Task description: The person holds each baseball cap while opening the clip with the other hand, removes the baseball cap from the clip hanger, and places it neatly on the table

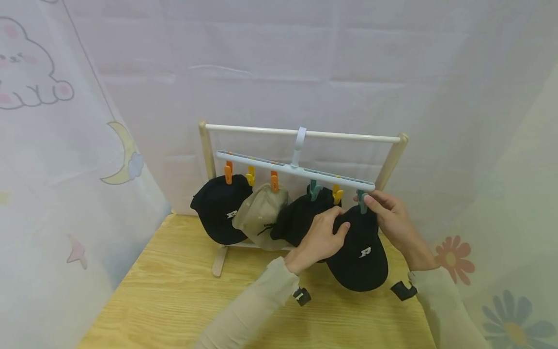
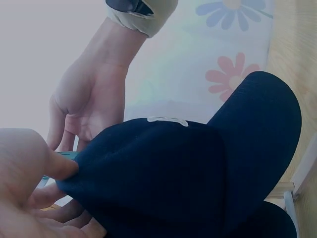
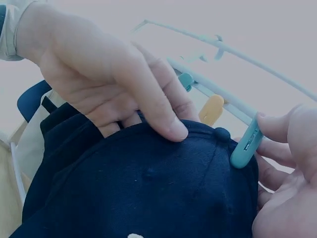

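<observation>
A black cap with a white letter on its front hangs at the right end of a light-blue clip hanger. My left hand pinches its crown edge between thumb and fingers, thumb on the outer side. At the hanger's tip, my right hand pinches a green clip between thumb and fingers. That clip's lower end lies against the cap beside its top button. Left of it hang another black cap, a beige cap and a further black cap.
A white bar between wooden posts carries the hanger by its hook; the hanger slants down to the right. Orange clips and yellow clips line it. The rack stands on a wooden table before a patterned curtain.
</observation>
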Action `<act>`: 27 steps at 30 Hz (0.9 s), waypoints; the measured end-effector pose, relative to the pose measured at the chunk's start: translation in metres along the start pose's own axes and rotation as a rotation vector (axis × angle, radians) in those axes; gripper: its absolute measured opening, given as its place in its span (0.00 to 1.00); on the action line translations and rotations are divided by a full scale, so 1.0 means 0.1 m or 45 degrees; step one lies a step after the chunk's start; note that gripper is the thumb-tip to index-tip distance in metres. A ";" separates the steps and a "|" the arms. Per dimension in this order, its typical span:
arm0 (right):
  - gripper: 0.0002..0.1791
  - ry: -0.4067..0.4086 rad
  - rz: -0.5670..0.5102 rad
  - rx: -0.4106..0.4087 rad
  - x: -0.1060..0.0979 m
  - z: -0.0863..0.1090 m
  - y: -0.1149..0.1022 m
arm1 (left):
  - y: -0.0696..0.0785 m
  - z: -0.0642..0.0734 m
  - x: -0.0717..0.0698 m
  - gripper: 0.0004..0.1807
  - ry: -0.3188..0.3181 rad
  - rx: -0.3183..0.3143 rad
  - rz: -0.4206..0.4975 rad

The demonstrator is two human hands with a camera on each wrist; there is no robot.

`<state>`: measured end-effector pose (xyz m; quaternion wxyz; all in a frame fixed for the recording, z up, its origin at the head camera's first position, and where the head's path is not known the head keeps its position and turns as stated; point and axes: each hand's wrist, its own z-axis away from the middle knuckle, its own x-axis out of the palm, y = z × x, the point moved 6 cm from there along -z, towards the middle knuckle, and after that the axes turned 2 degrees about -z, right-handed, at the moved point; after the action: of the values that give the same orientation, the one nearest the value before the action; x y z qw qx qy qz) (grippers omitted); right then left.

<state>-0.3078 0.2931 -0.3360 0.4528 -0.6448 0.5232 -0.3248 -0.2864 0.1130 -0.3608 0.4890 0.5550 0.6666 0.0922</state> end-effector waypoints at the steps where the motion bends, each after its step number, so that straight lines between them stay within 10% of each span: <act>1: 0.18 0.000 -0.034 -0.004 0.01 0.00 0.00 | -0.01 0.00 0.00 0.15 0.003 -0.008 0.014; 13: 0.17 0.218 -0.009 0.025 0.07 0.02 -0.01 | -0.02 -0.01 -0.01 0.16 0.040 -0.131 0.132; 27: 0.14 0.416 0.003 0.014 0.12 0.01 -0.09 | 0.04 0.05 -0.07 0.15 0.067 -0.076 0.170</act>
<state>-0.3004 0.2817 -0.3288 0.3656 -0.5802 0.5888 -0.4278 -0.2806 0.1069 -0.3564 0.4802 0.5807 0.6379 0.1588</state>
